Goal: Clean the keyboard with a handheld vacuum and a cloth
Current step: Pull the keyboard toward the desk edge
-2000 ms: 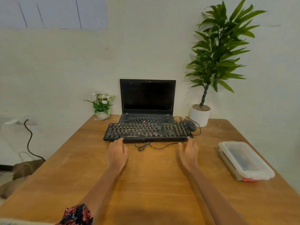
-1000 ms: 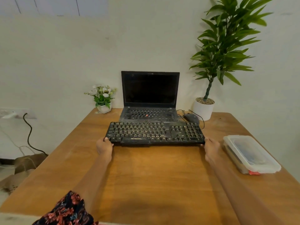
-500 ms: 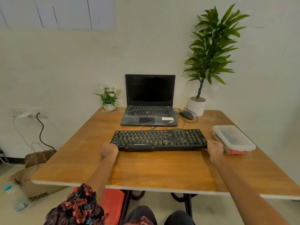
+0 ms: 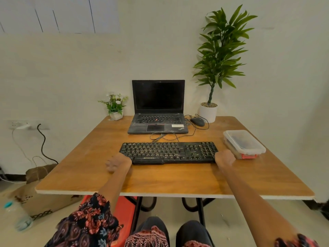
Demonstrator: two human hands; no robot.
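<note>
Presently, right hand (image 4: 224, 157) has its grip curled on the right end of the keyboard (image 4: 168, 152). Left hand (image 4: 118, 163) sits at the left front corner, blurred; whether its grip is clenched on the edge or released, cannot tell. Keyboard lies flat between the two, on the near half of the surface (image 4: 174, 177), presumably within easy working reach. Beyond the grip: cable (image 4: 163, 136) slack, running towards the laptop (image 4: 158, 111). Just right of the right hand, a lidded container (image 4: 243, 142) (contents unclear). No vacuum or cloth visible.
</note>
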